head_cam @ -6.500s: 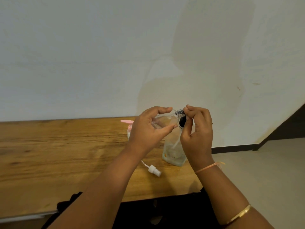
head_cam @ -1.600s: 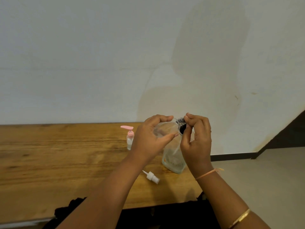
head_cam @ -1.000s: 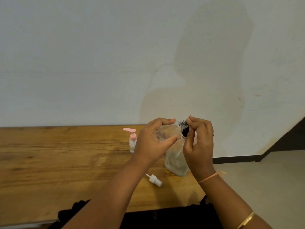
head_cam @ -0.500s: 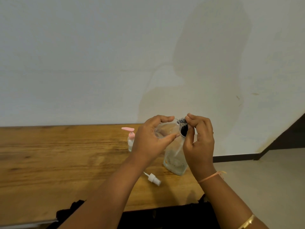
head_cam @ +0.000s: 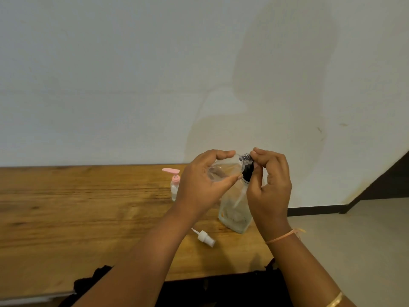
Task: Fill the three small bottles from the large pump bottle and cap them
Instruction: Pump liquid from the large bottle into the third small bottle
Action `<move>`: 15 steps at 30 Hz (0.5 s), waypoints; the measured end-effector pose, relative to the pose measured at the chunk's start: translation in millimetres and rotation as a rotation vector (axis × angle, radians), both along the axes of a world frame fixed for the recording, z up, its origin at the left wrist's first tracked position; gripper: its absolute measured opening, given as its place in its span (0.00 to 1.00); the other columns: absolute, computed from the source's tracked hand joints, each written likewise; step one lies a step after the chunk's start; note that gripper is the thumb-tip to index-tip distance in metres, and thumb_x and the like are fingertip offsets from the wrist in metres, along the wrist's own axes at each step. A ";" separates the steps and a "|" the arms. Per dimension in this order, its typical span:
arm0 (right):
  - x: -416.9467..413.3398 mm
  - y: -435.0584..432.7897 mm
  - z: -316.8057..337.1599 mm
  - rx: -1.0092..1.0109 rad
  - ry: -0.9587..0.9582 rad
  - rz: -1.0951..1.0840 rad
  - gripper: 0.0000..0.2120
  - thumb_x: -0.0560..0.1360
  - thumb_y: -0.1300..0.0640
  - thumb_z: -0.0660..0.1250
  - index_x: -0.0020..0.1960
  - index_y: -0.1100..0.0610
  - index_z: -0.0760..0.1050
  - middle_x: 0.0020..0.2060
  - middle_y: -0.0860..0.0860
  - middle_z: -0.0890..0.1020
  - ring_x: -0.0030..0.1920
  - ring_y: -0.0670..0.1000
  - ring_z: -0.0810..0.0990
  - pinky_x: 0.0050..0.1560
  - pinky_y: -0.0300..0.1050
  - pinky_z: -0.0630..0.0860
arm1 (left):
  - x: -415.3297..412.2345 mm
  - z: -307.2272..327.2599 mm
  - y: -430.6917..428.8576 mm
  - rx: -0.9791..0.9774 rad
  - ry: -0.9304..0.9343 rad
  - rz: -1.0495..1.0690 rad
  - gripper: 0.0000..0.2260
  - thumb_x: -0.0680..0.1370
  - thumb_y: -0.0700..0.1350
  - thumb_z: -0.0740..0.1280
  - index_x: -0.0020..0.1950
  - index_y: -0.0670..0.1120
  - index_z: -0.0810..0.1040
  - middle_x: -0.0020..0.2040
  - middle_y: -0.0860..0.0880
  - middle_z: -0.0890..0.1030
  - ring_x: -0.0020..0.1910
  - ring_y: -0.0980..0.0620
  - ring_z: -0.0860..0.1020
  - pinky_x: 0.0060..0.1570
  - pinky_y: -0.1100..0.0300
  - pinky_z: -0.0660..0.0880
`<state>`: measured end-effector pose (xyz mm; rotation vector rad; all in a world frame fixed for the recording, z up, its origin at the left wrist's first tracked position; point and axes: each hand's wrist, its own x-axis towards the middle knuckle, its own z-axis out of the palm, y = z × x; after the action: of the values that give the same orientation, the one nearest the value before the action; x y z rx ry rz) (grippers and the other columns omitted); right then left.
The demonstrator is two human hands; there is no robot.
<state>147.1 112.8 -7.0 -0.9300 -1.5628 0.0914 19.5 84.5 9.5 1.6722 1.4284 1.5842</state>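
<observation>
just right of centre in the frame, a person's left hand curls its fingers and thumb around a small clear plastic bottle, holding it in the air above a wooden table. the bottle lies nearly on its side. its long axis runs left to right across the frame, and its ribbed, uncapped neck points right and slightly up, toward the right hand.

the right hand's fingers are bent tight, with thumb and fingertips pinching a black part just below that neck. i cannot tell whether this is a cap or the pump head of the large clear bottle, which stands upright on the table behind and below the hands.

left of the hands stands a small bottle with a pink pump top. a white spray cap lies loose on the table in the lower centre. a white wall fills the upper frame.

the likely risks are a spill or a poor seal. with the small bottle tipped so far over, any liquid inside could run out of the neck. the black part sits slightly off the neck's line, so threads could cross. the large bottle stands near the table's right edge, and a nudge from the right wrist could topple it.
</observation>
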 end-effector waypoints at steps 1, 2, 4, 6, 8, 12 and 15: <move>-0.8 1.1 -2.2 0.008 0.000 0.001 0.10 0.73 0.71 0.60 0.51 0.64 0.77 0.50 0.50 0.74 0.53 0.50 0.76 0.56 0.31 0.71 | -0.1 -0.6 -0.3 -0.009 -0.008 -0.003 0.19 0.67 0.46 0.78 0.50 0.64 0.75 0.53 0.61 0.80 0.39 0.61 0.80 0.44 0.73 0.75; -1.2 2.6 -4.9 0.018 -0.003 0.006 0.10 0.73 0.72 0.60 0.51 0.65 0.76 0.50 0.50 0.74 0.53 0.49 0.76 0.56 0.32 0.72 | 0.0 -2.3 0.1 -0.017 -0.019 -0.006 0.19 0.66 0.46 0.78 0.50 0.63 0.75 0.52 0.62 0.80 0.39 0.61 0.80 0.44 0.71 0.76; -0.6 6.6 -10.7 0.033 -0.017 0.021 0.10 0.73 0.70 0.59 0.51 0.65 0.76 0.50 0.51 0.73 0.53 0.50 0.76 0.56 0.36 0.73 | 0.3 -6.3 1.3 -0.025 -0.041 -0.012 0.18 0.66 0.45 0.78 0.49 0.62 0.76 0.51 0.63 0.80 0.43 0.61 0.80 0.46 0.67 0.77; 0.3 9.5 -14.9 0.040 -0.024 0.031 0.11 0.73 0.70 0.58 0.52 0.65 0.76 0.51 0.51 0.73 0.53 0.51 0.76 0.56 0.38 0.74 | 1.3 -9.0 2.1 -0.019 -0.050 -0.014 0.19 0.66 0.44 0.78 0.49 0.62 0.76 0.49 0.65 0.80 0.50 0.64 0.79 0.49 0.70 0.75; 0.3 10.9 -15.3 0.029 -0.021 0.029 0.11 0.73 0.72 0.59 0.52 0.65 0.76 0.50 0.51 0.73 0.53 0.51 0.76 0.56 0.39 0.74 | 2.5 -10.0 2.4 -0.012 -0.050 -0.009 0.19 0.66 0.44 0.78 0.49 0.61 0.76 0.49 0.65 0.79 0.53 0.67 0.77 0.49 0.73 0.73; -1.1 6.4 -7.4 0.023 -0.005 0.016 0.11 0.72 0.73 0.60 0.50 0.65 0.76 0.50 0.51 0.74 0.53 0.52 0.76 0.56 0.36 0.73 | 2.2 -8.4 3.1 0.001 -0.055 -0.006 0.19 0.66 0.44 0.78 0.50 0.61 0.76 0.51 0.63 0.80 0.51 0.66 0.78 0.48 0.72 0.74; -0.8 3.3 -0.8 0.040 0.005 0.006 0.10 0.72 0.72 0.60 0.49 0.65 0.77 0.49 0.51 0.74 0.52 0.52 0.77 0.55 0.35 0.73 | 0.9 -4.0 2.4 0.022 -0.002 0.008 0.19 0.67 0.45 0.78 0.50 0.61 0.75 0.51 0.64 0.79 0.52 0.69 0.76 0.47 0.76 0.72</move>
<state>146.3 116.1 -7.8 -0.8932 -1.5578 0.0660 20.4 87.0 5.5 1.6786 1.4241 1.6109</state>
